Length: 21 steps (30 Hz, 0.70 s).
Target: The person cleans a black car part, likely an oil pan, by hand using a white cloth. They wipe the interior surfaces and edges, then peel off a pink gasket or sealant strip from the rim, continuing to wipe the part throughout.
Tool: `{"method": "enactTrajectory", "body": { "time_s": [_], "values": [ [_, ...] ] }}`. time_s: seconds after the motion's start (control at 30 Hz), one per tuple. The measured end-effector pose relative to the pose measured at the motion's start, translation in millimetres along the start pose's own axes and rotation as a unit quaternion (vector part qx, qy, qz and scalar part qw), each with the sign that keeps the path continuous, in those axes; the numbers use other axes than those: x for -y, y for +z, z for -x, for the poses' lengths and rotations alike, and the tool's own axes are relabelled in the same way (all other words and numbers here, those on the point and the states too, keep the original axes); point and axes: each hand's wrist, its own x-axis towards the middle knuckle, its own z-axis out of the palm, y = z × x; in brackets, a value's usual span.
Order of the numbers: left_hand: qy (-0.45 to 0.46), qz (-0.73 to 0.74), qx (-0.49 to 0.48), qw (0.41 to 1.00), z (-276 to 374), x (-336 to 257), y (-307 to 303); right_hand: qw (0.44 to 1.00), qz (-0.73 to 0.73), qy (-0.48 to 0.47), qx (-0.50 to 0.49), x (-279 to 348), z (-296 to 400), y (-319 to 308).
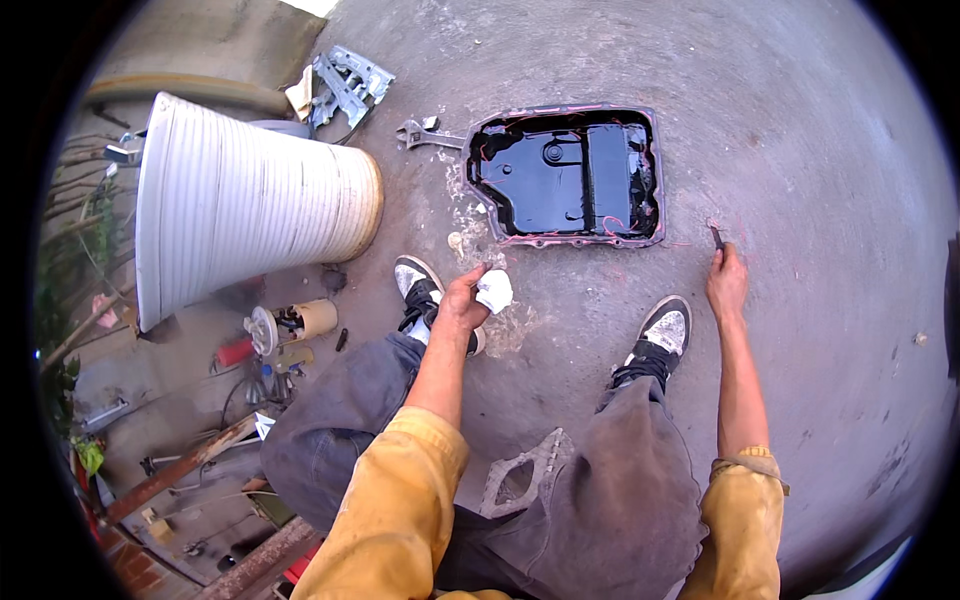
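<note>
On the concrete ground before me lies a dark metal oil pan (551, 180), its hollow side up and its inside black and glossy. Reddish sealant clings to its flange (660, 169), and thin pink strands lie in and around it. My left hand (459, 300), near the pan's lower left corner, grips a crumpled white cloth or paper wad (495, 291). Off to the right of the pan, my right hand (726, 281) holds a small dark scraper-like tool (716, 238), its tip at the ground by some pink scraps.
An adjustable wrench (431, 138) lies against the pan's left side. A big white ribbed tub (255, 202) rests on its side at left, near metal brackets (346, 82). A fuel pump module (292, 324) and rusty bars (180, 469) are lower left. Between my legs lies a flat metal plate (525, 476).
</note>
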Motion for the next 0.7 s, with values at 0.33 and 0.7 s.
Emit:
{"method": "enactTrajectory", "body": {
  "time_s": [0.33, 0.7],
  "values": [
    [0.029, 0.019, 0.051, 0.998, 15, 36, 4, 0.998, 0.053, -0.012, -0.008, 6, 0, 9],
    [0.124, -0.103, -0.006, 0.987, 50, 23, 44, 0.962, 0.147, -0.171, 0.152, 119, -23, -53]
  ]
}}
